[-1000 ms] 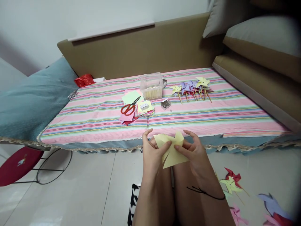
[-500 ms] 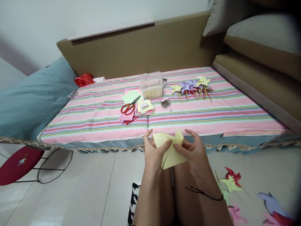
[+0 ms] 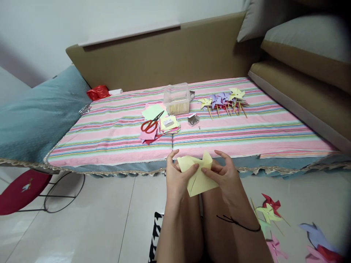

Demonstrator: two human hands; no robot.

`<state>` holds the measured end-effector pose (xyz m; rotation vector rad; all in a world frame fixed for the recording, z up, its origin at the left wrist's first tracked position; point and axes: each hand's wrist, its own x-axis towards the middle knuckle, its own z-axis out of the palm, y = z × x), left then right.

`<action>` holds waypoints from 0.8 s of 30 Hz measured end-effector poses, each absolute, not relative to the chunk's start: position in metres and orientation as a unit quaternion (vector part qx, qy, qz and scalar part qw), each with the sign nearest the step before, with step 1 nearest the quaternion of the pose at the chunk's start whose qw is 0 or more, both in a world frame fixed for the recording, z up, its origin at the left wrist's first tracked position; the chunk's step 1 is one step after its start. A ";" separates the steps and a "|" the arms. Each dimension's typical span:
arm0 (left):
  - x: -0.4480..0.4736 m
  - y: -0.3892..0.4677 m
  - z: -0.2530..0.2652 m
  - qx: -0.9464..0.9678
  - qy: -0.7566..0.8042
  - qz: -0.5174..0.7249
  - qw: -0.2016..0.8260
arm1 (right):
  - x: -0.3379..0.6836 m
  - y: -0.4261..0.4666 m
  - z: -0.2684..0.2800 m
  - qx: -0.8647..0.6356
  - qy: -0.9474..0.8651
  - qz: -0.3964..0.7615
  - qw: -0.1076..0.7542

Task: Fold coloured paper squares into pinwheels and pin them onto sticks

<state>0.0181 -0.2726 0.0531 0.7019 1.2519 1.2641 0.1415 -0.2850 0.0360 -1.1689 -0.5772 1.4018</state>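
Observation:
A yellow paper square [image 3: 201, 184] with cuts in it is held over the lap, one corner curled in toward its middle. My left hand [image 3: 177, 179] grips its left side, thumb on the front face and index finger raised. On the right side, my right hand [image 3: 225, 175] pinches the paper, its thumb pressing near the centre by the curled corner. The fingers behind the sheet are mostly hidden. Beyond the hands, on the striped cloth, lie red-handled scissors [image 3: 149, 126], a stack of coloured paper [image 3: 171, 128] and a small box of metal fasteners [image 3: 193, 119].
A clear plastic box [image 3: 177, 106] of wooden sticks stands farther back. Finished paper pinwheels [image 3: 219, 98] lie on the sofa's right part; more pinwheels [image 3: 270, 212] rest on the floor at right. A red stool [image 3: 24, 191] is at left, a red plastic bag [image 3: 98, 93] behind.
Both hands stay on the yellow paper, which has shifted very slightly left. The slit at its lower left looks narrower, and the curled corner stands a little more upright.

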 end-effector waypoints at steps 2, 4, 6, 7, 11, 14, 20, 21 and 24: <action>0.018 -0.272 0.053 0.305 0.537 0.540 0.572 | 0.141 -0.285 0.035 -0.499 -0.245 0.599 0.577; 0.019 -0.272 0.052 0.306 0.540 0.542 0.567 | 0.141 -0.285 0.035 -0.499 -0.246 0.597 0.578; 0.020 -0.272 0.052 0.303 0.541 0.546 0.563 | 0.142 -0.285 0.034 -0.501 -0.248 0.596 0.577; 0.020 -0.272 0.052 0.302 0.540 0.547 0.563 | 0.142 -0.285 0.034 -0.502 -0.250 0.596 0.575; 0.020 -0.272 0.052 0.309 0.536 0.540 0.570 | 0.141 -0.285 0.034 -0.502 -0.251 0.596 0.574; 0.019 -0.272 0.052 0.309 0.532 0.536 0.578 | 0.140 -0.285 0.033 -0.506 -0.249 0.590 0.578; 0.018 -0.273 0.055 0.302 0.524 0.525 0.599 | 0.138 -0.284 0.030 -0.510 -0.234 0.575 0.595; 0.018 -0.274 0.055 0.304 0.528 0.522 0.597 | 0.138 -0.284 0.030 -0.511 -0.235 0.577 0.593; 0.018 -0.274 0.054 0.311 0.536 0.519 0.588 | 0.140 -0.284 0.030 -0.510 -0.246 0.586 0.580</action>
